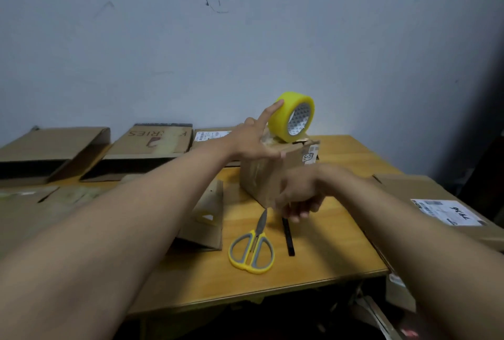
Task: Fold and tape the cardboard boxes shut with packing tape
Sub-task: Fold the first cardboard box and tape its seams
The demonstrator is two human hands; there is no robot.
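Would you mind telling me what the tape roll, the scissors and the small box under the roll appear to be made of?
Tape roll: glossy translucent yellow plastic film, likely on a printed cardboard core.

Scissors: dull grey metal blades; the handles look like yellow plastic with grey, possibly rubbery, inserts.

Small box: matte brown cardboard, with shiny patches that suggest clear tape already on it.

The setting is an improvised packing station in a plain room, not a fitted warehouse. A bare, scuffed wall (pixel 245 39) stands at 12 o'clock behind a wooden table (pixel 313 271). Flattened cardboard boxes (pixel 54 145) lie at 10 o'clock, and a box bearing a shipping label (pixel 447 211) lies at 3 o'clock.
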